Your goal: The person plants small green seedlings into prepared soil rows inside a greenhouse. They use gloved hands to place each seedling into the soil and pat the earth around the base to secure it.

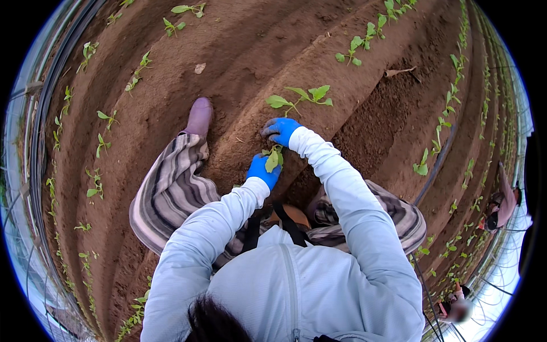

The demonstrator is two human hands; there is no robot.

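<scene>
Blue gloves cover both of my hands. My left hand (263, 171) is closed at the base of a small green seedling (274, 159), whose leaves rise beside the fingers. Just beyond it, my right hand (280, 131) reaches over the raised soil bed (242, 154), its soil-darkened fingers stretched out to the left at the ground, with nothing visible in them. Past the right hand stands a larger leafy seedling (300, 101). The leaves and my left hand hide the lower stem of the held seedling.
My purple boot (200, 115) rests on the soil to the left. Rows of seedlings (363, 45) run along the beds on both sides. Dark loose soil (373, 128) lies to the right, with a dry brown leaf (400, 72) at its far end. Two other people (501, 206) are at the far right.
</scene>
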